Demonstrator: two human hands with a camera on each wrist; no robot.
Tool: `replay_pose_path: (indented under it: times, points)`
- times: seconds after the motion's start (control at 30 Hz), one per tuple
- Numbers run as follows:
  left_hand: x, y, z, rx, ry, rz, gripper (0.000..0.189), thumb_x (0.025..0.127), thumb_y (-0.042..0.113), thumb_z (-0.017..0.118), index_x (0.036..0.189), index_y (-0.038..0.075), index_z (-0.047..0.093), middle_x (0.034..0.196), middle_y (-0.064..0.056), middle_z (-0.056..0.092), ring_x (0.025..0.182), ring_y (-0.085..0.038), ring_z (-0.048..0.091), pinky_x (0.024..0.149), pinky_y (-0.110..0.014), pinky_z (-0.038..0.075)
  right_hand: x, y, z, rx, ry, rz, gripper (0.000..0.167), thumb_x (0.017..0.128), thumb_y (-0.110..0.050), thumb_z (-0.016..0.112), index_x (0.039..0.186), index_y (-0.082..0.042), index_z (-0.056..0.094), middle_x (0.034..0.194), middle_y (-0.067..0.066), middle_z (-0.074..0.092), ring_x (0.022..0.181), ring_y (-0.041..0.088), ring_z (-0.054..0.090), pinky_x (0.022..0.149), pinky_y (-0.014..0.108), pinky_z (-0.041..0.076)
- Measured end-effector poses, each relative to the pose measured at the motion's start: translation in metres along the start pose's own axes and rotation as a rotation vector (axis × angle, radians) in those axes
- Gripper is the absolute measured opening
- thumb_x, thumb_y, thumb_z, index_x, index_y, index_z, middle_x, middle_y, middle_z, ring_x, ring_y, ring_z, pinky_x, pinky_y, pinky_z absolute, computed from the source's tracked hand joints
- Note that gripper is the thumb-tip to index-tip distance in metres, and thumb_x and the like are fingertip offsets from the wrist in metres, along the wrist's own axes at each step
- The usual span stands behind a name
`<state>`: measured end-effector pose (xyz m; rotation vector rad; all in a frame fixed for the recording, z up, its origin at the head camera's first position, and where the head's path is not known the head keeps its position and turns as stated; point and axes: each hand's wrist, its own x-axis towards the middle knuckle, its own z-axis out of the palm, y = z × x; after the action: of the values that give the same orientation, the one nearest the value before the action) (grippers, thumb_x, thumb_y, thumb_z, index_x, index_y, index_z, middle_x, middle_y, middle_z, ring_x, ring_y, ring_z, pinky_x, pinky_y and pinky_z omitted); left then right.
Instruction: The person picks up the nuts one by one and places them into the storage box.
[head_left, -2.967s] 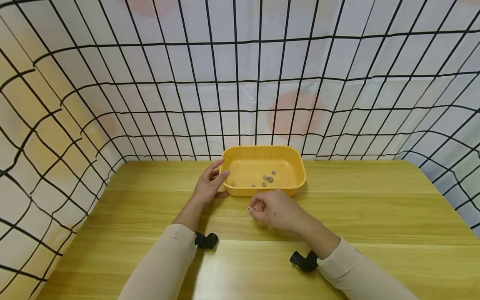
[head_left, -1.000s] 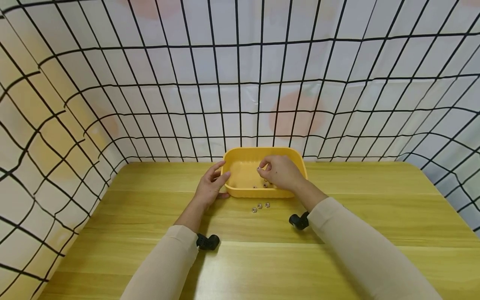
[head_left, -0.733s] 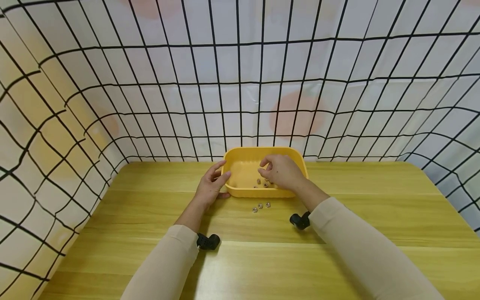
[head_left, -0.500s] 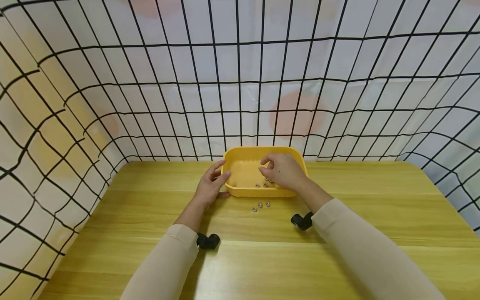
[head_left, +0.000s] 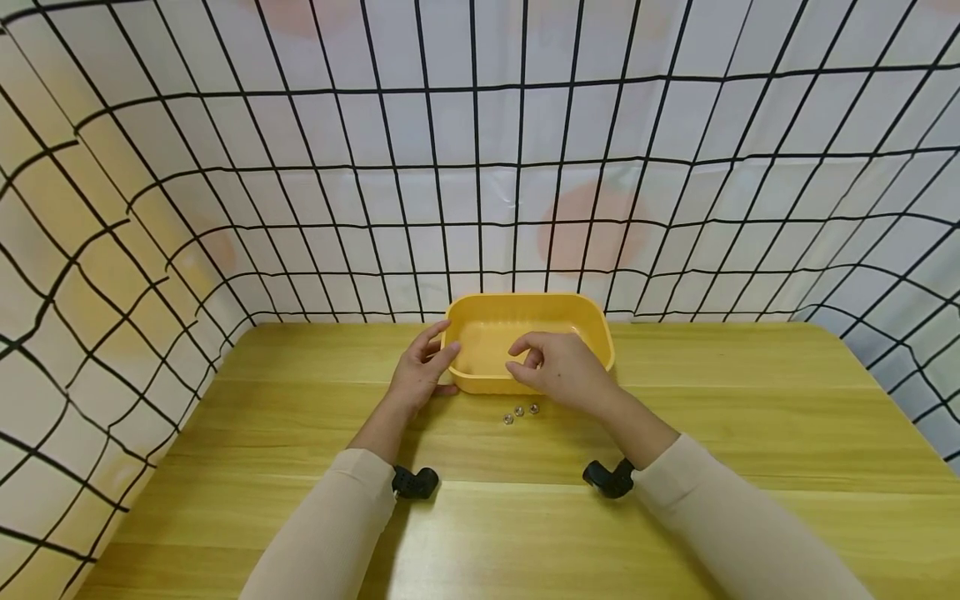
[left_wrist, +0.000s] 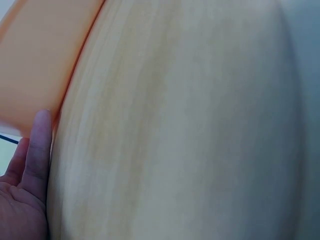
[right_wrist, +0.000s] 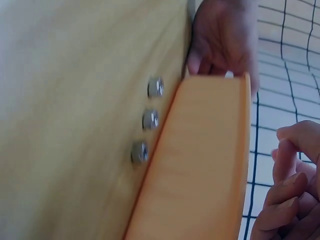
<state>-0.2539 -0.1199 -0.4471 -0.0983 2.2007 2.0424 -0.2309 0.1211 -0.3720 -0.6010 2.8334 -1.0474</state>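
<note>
A yellow plastic tray [head_left: 487, 384] stands near the back edge of the wooden table. At its left end my left hand [head_left: 417, 372] grips it, thumb over the rim and fingers along the outer wall. My right hand [head_left: 567, 371] hovers over the tray's front rim with nothing in it, thumb and index finger apart and the other fingers loosely bent. Three silver metal nuts lie in a slanting row before the tray: a left nut [head_left: 508, 419], a middle nut [head_left: 519, 412] and a right nut [head_left: 534, 408]. My right hand blocks part of the tray's inside.
Behind the wooden table [head_left: 300, 517] and at both sides rises a black grid net [head_left: 517, 225] against pale cloth. A black camera mount sits on each wrist, the left mount [head_left: 416, 483] and the right mount [head_left: 609, 479].
A nut pinched in my right hand was let go inside the tray, joining several there. That hand has since drawn back towards the front rim, now covering them. The left hand keeps its place.
</note>
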Motion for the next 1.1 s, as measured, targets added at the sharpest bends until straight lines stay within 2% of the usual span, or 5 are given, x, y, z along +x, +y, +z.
replay_pose_path:
  times: [0.3, 0.6, 0.77, 0.93, 1.1]
  points:
    - [0.001, 0.0, 0.0, -0.003, 0.001, 0.0, 0.057, 0.101, 0.036, 0.066, 0.153, 0.032, 0.046, 0.15, -0.014, 0.046, 0.125, -0.038, 0.059, 0.068, -0.032, 0.065, -0.024, -0.001, 0.015, 0.029, -0.036, 0.003, 0.015, 0.093, -0.024, 0.076, 0.104, -0.013, 0.074, 0.074, -0.005, 0.062, 0.061, 0.01, 0.051, 0.055, 0.021, 0.043]
    - [0.0, 0.0, 0.0, -0.004, 0.002, -0.007, 0.057, 0.1, 0.036, 0.067, 0.153, 0.032, 0.046, 0.15, -0.013, 0.046, 0.125, -0.038, 0.059, 0.068, -0.032, 0.066, -0.044, 0.019, 0.03, 0.077, -0.113, 0.113, 0.018, 0.092, -0.024, 0.076, 0.108, -0.015, 0.074, 0.071, -0.005, 0.06, 0.059, 0.01, 0.05, 0.054, 0.021, 0.041]
    - [0.001, 0.0, 0.0, -0.004, 0.0, -0.007, 0.057, 0.101, 0.037, 0.066, 0.154, 0.032, 0.046, 0.15, -0.014, 0.046, 0.124, -0.038, 0.059, 0.069, -0.033, 0.066, -0.049, 0.033, 0.03, 0.065, -0.12, 0.103, 0.026, 0.091, -0.023, 0.077, 0.114, -0.015, 0.072, 0.071, -0.004, 0.059, 0.06, 0.011, 0.05, 0.056, 0.023, 0.041]
    - [0.002, -0.001, -0.001, -0.007, 0.0, -0.015, 0.057, 0.1, 0.037, 0.066, 0.154, 0.033, 0.046, 0.151, -0.014, 0.046, 0.125, -0.037, 0.058, 0.069, -0.033, 0.066, -0.052, 0.045, 0.03, 0.029, -0.166, 0.086, 0.038, 0.09, -0.022, 0.077, 0.125, -0.012, 0.068, 0.07, -0.006, 0.057, 0.059, 0.009, 0.05, 0.055, 0.022, 0.041]
    - [0.001, 0.0, -0.001, -0.006, 0.003, -0.018, 0.057, 0.1, 0.038, 0.066, 0.153, 0.033, 0.046, 0.151, -0.013, 0.046, 0.125, -0.036, 0.058, 0.069, -0.033, 0.066, -0.051, 0.049, 0.032, 0.03, -0.163, 0.084, 0.033, 0.091, -0.022, 0.077, 0.121, -0.013, 0.069, 0.071, -0.006, 0.057, 0.06, 0.009, 0.051, 0.056, 0.022, 0.041]
